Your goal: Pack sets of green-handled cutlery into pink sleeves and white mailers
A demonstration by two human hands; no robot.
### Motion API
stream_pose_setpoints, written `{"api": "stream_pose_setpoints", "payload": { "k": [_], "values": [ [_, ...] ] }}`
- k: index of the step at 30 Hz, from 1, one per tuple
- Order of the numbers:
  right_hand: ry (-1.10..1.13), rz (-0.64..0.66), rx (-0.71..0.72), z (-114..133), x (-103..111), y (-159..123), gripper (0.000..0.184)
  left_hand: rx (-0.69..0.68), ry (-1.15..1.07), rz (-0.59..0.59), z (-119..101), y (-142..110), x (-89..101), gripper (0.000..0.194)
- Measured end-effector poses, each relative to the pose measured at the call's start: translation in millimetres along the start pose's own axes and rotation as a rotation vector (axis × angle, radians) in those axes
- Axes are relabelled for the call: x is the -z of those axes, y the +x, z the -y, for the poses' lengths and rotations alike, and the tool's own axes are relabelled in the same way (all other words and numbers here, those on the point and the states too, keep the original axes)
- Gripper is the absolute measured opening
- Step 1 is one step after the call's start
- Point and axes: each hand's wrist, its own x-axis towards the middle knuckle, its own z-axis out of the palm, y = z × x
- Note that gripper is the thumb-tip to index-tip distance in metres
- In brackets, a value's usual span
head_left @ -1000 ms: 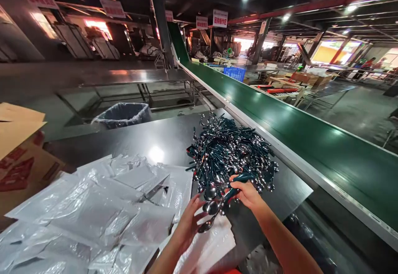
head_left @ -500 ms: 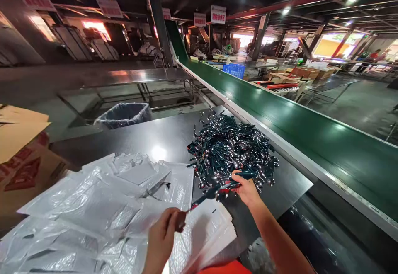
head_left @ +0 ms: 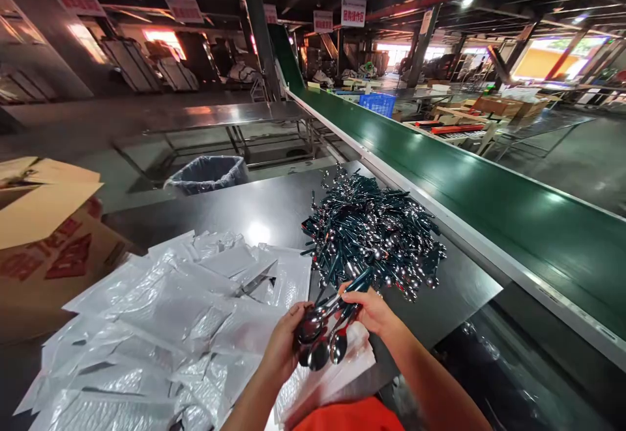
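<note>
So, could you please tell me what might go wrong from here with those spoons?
The left hand and right hand hold a loose bunch of spoons, so one could slip and drop onto the white padded mailers below. The heaped pile of spoons also sits close to the white rail of the green conveyor belt, so a careless reach might knock some toward the belt.

A left hand (head_left: 286, 346) and a right hand (head_left: 372, 310) share at least three spoons (head_left: 319, 356) at twelve o'clock (the heap (head_left: 372, 235) at one defies counting); one bin (head_left: 210, 173) sits at eleven, one blue crate (head_left: 377, 105) at one.
</note>
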Motion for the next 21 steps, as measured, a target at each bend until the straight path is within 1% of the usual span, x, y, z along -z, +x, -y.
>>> {"api": "stream_pose_setpoints", "payload": {
  "k": [2,5,8,10,13,15,18,19,21],
  "values": [
    [-0.02,0.016,0.002,-3,-1,1,0.035,0.052,-0.045,-0.004,1,-2,-4.6,0.033],
    [-0.051,0.023,0.003,-5,-3,2,0.035,0.044,-0.022,-0.011,0,-3,-9.6,0.039],
    [-0.04,-0.057,0.002,-7,-4,4,0.042,0.037,0.019,0.072,0,-3,-8.2,0.047],
    [-0.007,-0.112,0.016,-10,-4,6,0.046,0.041,0.036,0.111,1,-4,-3.5,0.045],
    [-0.008,-0.155,0.046,-14,-5,8,0.046,0.115,0.051,0.135,4,-7,5.1,0.044],
    [-0.041,-0.217,0.11,-15,-6,9,0.044,0.188,0.051,0.138,7,-10,8.8,0.052],
    [-0.067,-0.324,0.238,-16,-10,14,0.04,0.241,0.026,0.056,12,-13,8.1,0.059],
    [-0.067,-0.344,0.268,-17,-12,15,0.038,0.229,0.017,0.013,13,-13,6.4,0.058],
    [-0.074,-0.397,0.35,-21,-15,18,0.036,0.159,0.0,-0.074,15,-12,1.6,0.055]
  ]
}}
